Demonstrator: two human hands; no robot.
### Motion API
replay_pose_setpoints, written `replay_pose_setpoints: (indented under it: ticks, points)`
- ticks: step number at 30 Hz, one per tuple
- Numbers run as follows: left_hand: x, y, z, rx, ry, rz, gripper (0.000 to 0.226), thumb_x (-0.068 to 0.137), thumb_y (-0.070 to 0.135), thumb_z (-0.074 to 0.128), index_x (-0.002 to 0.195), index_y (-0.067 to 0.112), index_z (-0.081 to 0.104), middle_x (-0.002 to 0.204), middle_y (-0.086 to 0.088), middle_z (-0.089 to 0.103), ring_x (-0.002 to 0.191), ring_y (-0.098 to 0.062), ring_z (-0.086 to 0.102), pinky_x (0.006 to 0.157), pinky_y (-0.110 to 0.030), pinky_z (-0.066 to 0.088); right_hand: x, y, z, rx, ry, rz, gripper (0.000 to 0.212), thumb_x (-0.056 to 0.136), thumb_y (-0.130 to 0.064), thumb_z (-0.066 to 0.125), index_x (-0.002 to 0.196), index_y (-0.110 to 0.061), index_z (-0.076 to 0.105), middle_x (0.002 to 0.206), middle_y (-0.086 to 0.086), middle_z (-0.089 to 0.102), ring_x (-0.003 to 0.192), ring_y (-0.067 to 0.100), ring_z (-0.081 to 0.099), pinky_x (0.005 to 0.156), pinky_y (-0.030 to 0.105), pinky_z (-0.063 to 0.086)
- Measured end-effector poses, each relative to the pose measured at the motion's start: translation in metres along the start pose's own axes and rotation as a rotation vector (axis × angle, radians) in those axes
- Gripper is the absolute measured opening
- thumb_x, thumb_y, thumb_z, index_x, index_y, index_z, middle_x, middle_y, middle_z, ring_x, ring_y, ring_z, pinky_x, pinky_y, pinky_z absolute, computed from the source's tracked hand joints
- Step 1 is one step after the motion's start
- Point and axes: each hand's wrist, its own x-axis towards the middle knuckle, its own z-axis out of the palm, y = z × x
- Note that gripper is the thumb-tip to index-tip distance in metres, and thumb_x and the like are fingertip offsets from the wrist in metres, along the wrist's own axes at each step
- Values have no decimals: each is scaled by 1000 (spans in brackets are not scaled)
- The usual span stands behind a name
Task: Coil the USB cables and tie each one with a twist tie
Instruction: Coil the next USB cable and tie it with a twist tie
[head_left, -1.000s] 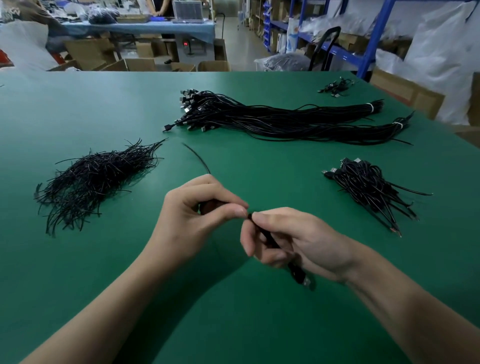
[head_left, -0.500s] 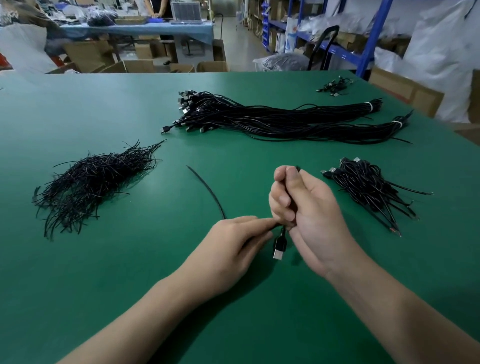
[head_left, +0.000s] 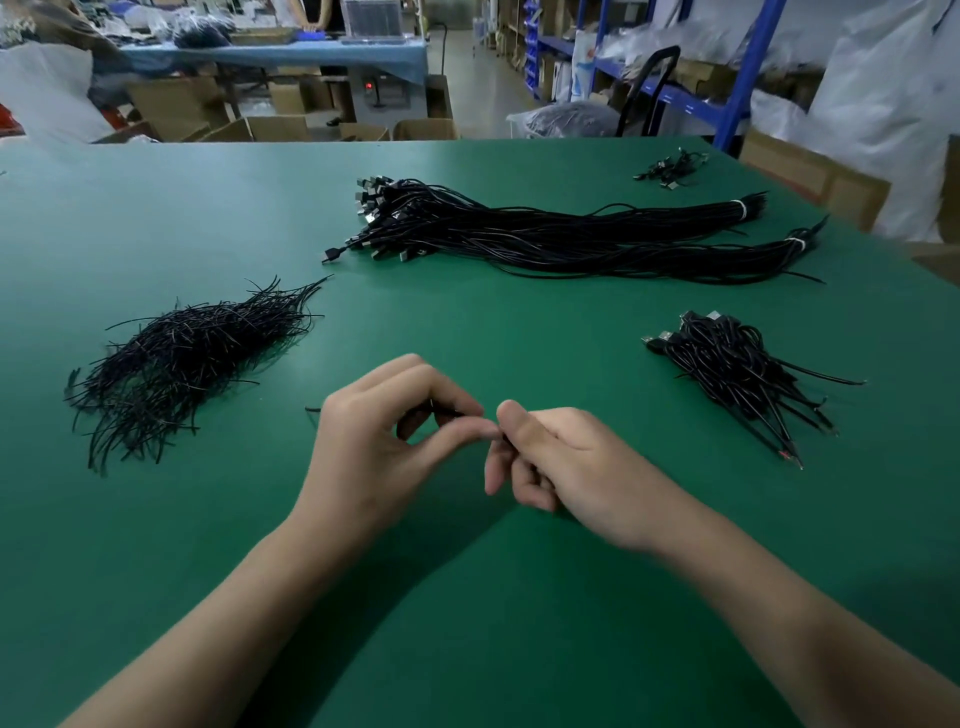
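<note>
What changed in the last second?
Since half a second ago the right hand rolled down from upright, gripping the coiled cable; its plug is now hidden. The left hand shifted left, pinching the twist tie. Tie pile and cable bundles unmoved.

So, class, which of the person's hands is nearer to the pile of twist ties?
Left. The left hand is to the right of the pile of twist ties, with bare table between; the right hand is beyond it, farther right.
</note>
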Motion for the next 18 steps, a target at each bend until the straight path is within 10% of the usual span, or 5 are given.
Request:
replay_pose_setpoints:
  ticks: [8, 18]
  points:
    - [-4, -1, 15, -322, -30, -195, 14, 94, 32, 62, 91, 33, 75, 87, 6, 70, 81, -20, 63, 74, -29, 48, -6, -12, -4, 838, -406, 0, 28, 104, -27, 41, 89, -15, 61, 56, -8, 35, 49, 7, 24, 47, 22, 17]
    - [-17, 8, 36, -39, -441, -61, 15, 103, 17, 52, 93, 17, 64, 75, 10, 56, 67, -6, 50, 68, -19, 41, 7, -8, -3, 957, 302, -142, 27, 108, -24, 38, 102, -7, 57, 80, 6, 73, 63, 14, 64, 56, 21, 50]
